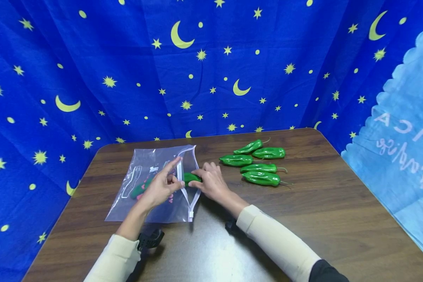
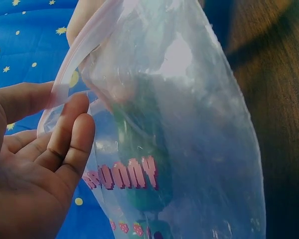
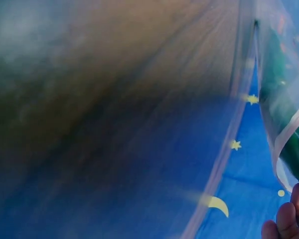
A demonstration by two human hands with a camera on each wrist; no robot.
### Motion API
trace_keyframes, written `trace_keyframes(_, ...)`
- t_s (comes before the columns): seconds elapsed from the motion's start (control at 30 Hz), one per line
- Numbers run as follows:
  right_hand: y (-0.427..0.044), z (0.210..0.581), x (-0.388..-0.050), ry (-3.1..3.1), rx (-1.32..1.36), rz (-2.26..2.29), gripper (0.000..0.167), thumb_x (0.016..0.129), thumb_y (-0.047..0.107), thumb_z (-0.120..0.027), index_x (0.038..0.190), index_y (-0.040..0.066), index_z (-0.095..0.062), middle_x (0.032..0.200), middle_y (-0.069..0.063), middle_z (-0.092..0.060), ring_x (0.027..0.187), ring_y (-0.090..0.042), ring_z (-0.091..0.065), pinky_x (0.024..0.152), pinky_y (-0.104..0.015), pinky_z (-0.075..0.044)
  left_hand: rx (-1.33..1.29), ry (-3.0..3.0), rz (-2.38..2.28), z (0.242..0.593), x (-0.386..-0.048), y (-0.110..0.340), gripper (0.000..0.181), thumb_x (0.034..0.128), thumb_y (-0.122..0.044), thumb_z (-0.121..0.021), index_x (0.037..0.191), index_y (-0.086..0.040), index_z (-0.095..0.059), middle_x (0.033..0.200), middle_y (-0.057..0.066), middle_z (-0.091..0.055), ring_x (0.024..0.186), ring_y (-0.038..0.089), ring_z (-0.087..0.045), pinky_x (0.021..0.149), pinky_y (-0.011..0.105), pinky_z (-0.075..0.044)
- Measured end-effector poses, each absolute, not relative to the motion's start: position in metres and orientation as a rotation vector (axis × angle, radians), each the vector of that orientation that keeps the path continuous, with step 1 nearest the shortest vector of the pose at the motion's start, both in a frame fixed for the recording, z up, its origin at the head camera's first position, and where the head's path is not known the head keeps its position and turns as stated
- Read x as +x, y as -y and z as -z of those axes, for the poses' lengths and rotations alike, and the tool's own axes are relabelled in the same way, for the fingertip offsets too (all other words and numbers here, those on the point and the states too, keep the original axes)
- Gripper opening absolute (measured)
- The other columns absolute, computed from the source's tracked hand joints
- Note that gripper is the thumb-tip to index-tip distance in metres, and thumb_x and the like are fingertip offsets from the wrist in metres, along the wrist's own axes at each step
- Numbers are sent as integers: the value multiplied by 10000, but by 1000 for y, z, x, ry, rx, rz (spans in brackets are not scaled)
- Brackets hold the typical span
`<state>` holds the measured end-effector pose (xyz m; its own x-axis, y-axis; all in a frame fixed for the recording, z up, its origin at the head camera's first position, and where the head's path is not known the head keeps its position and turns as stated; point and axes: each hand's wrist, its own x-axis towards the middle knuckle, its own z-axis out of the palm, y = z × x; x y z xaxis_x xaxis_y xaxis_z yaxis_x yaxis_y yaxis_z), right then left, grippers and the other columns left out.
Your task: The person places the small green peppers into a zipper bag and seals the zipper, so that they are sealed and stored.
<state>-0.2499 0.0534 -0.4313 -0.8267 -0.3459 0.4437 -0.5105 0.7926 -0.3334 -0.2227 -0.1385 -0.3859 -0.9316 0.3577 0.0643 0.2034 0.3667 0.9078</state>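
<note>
A clear zipper bag (image 1: 151, 213) with pink print lies on the table, its mouth facing right and parted. My left hand (image 1: 162, 186) pinches the mouth's near edge between thumb and finger, index finger pointing away; the left wrist view shows the same pinch on the bag's rim (image 2: 60, 92). My right hand (image 1: 213, 182) grips a green pepper (image 1: 190, 177) that is partly within the mouth. Deeper inside, another green shape, seemingly a pepper (image 1: 138, 191), shows through the plastic. In the right wrist view only fingertips (image 3: 286, 219) of that hand appear, below the held pepper (image 3: 295, 157).
Several green peppers (image 1: 261, 178) with stems lie in a loose group right of the bag. A white slider (image 1: 190, 214) sits at the bag's near corner. Behind the wooden table (image 1: 303, 219) hangs a blue star-and-moon curtain (image 1: 218, 70); a light blue cloth (image 1: 409, 156) hangs at right.
</note>
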Motion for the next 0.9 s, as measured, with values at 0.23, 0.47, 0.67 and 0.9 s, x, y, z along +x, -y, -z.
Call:
trace_keyframes(0.23,-51,432,-252,2624,687,-594,401,768,448,-713,1093,212,-716,788,13,-531,768,-150,-427,705,-305,-354,509,-2503,-1613,386,-222,137,793,851,-11,-632,1505,-221,-237,693,71,-544,506,114,-481,407,283,-443)
trace_keyframes(0.47,-72,428,-247,2539,643,-684,402,735,421,-756,1065,194,-722,793,15,-542,806,-167,-456,744,-330,-377,510,-2486,-1640,387,-223,141,796,858,-14,-631,1510,-221,-223,731,211,-570,479,174,-503,400,358,-480)
trace_keyframes(0.67,-105,424,-241,2505,584,-798,410,719,362,-785,1060,146,-714,849,-12,-600,865,-196,-493,775,-358,-393,504,-2493,-1644,386,-223,144,802,856,-18,-636,1512,-212,-218,725,197,-565,477,166,-497,396,365,-483)
trace_keyframes(0.9,-136,424,-233,2538,522,-878,429,730,318,-791,1087,102,-694,929,-50,-637,915,-238,-521,840,-415,-411,472,-2494,-1636,385,-224,145,806,860,-28,-636,1512,-238,-211,729,179,-566,486,163,-496,399,359,-484)
